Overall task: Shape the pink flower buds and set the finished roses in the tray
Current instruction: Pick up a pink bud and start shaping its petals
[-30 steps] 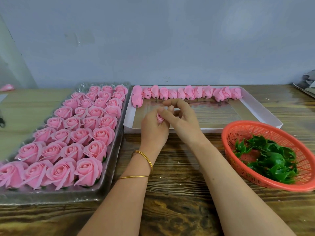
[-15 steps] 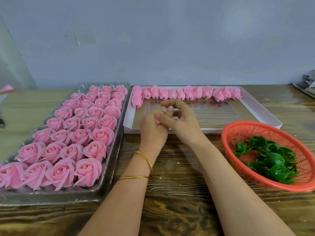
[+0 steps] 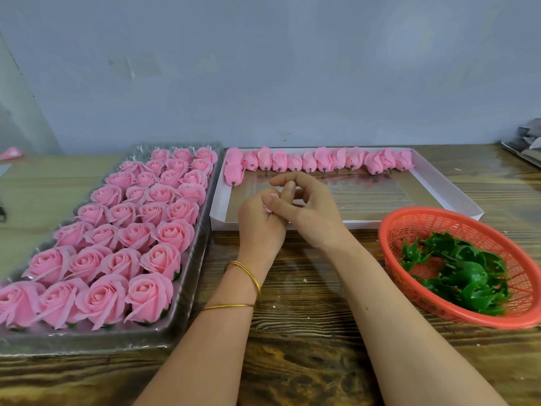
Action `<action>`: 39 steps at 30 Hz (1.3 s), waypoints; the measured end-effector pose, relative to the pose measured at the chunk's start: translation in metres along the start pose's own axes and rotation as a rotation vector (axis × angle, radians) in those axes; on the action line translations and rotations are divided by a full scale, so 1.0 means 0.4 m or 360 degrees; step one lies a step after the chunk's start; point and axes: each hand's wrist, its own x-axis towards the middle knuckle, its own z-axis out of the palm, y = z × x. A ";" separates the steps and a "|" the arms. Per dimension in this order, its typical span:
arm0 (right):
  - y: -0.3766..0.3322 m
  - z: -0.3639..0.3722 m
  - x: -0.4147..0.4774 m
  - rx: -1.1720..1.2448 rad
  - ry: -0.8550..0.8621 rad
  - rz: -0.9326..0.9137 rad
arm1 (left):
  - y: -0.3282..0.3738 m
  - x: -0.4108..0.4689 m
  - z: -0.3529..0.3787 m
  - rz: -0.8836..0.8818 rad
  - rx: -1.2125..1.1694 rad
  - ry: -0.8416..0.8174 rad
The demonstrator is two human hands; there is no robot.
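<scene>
A plain grey-blue wall (image 3: 263,68) backs a dark-grained wooden table (image 3: 292,361). Along the table's left edge lies the clear plastic tray (image 3: 87,345), filled nearly to its far end with finished roses (image 3: 128,230) set upright in rows, so each open bloom keeps its shape and faces up. At the far edge, just right of the tray, sits a shallow white box (image 3: 351,224). The unshaped buds (image 3: 322,159) line its back wall in a single row, stems pointing toward the person, probably so each is easy to draw out. Near the right edge a red basket (image 3: 439,224) holds green leaf pieces (image 3: 456,273) within reach of the right arm.

Both hands meet over the front of the white box. The left hand (image 3: 260,227), its wrist ringed by two thin gold bangles (image 3: 246,271), is curled closed around the held bud (image 3: 268,207), of which only a sliver of pink shows above the fist. The right hand (image 3: 310,212) pinches that pink tip between thumb and forefinger, the other fingers loosely bent and lifted clear. The grip suggests the left hand steadies the base while the right works the petals outward. The shaping looks unfinished, and the bud has yet to go into the tray.
</scene>
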 end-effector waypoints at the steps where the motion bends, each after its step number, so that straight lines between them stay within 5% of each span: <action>1: 0.000 0.001 0.001 0.0001 0.0004 0.0004 | 0.005 0.001 0.000 -0.0011 -0.0016 0.0002; 9: 0.006 0.006 0.007 0.0457 -0.0043 0.0182 | -0.006 0.016 -0.008 0.0004 0.0045 0.0159; 17: 0.023 0.013 -0.002 0.0117 -0.0247 0.0006 | -0.006 0.029 -0.003 -0.0254 -0.0295 0.0273; 23: 0.032 0.014 -0.003 0.0087 -0.0147 -0.0068 | 0.002 0.022 -0.001 -0.0381 -0.0555 0.0157; 39: 0.008 0.002 -0.008 0.0103 -0.0479 -0.0096 | 0.009 0.021 -0.012 -0.0420 -0.0570 0.0097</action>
